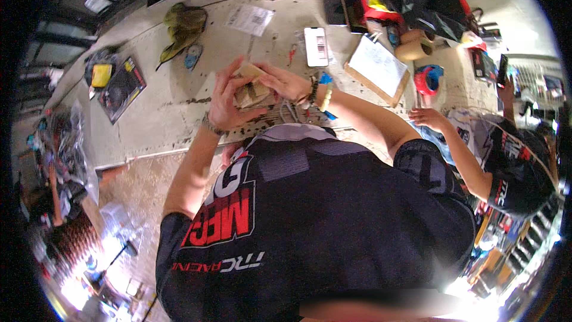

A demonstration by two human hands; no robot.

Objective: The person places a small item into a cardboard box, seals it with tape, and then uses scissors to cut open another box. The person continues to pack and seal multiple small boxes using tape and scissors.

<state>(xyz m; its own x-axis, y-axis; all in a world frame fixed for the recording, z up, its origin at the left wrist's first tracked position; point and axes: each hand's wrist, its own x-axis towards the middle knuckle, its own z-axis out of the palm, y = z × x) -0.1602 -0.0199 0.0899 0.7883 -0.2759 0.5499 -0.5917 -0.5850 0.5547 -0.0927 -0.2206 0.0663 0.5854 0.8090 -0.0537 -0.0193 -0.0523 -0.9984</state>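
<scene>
"How many hands are on the small cardboard box [252,94]?"

"Two, both yours. It sits between them at the near part of the worktop [179,101], just ahead of your chest. Your left hand [229,98] is spread wide in a C around its left side, fingers toward the far edge and thumb at the near edge; how firmly that hand grips, I can't tell. Your right hand [286,82] is mostly closed, bent fingers holding one raised flap [249,71] at the top."

"And on your wrists?"

"Two bracelets on the right, one dark and beaded [314,91], one pale [326,99]. The left wrist has one dark band [213,124]."

"What else can you count around you?"

"Beyond your right hand, one smartphone [316,47] with a lit screen; farther right, one clipboard [376,67] carrying white paper, and one red-and-blue rounded object [428,79]. Ahead of you lie one pale printed packet [250,19] and one olive cloth item [182,27]. At your left, one flat black box [122,89]. One co-worker [515,167] is at your right."
</scene>
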